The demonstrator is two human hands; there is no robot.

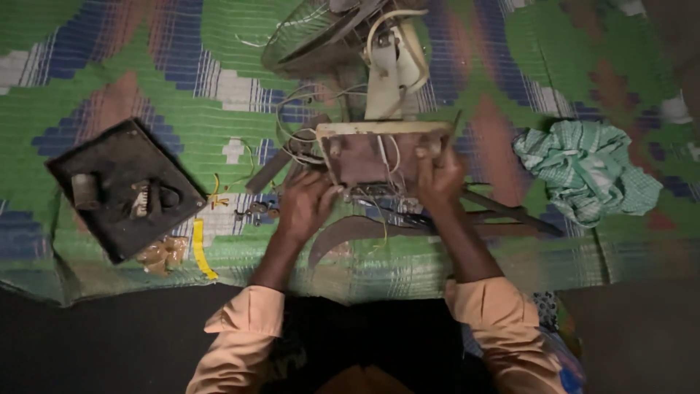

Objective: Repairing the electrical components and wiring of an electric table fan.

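While both hands work at it, the fan base [383, 149] stands tipped up on a woven mat [182, 66] of green, blue and brown, its open underside facing the camera and showing thin wires inside. The left hand [305, 203] is curled against the lower left corner of the base, fingers bent toward the wires; whether it pinches one of them cannot be told. The right hand [439, 177] grips the right edge of the base, thumb on the underside and fingers round the back. Beyond the base lie the pale fan neck [394, 66] and a wire grille [310, 36], with loose wires [295, 138] looping off to the left. A curved dark blade [350, 232] lies on the mat just below the hands, and dark metal bars [503, 211] stretch to the right under the right wrist. Well to the left sits a dark square plate [120, 186] with small parts on it, beside a yellow strip [202, 248]. A crumpled green checked cloth [587, 171] lies well to the right. Peach sleeves [244, 328] cover both forearms.
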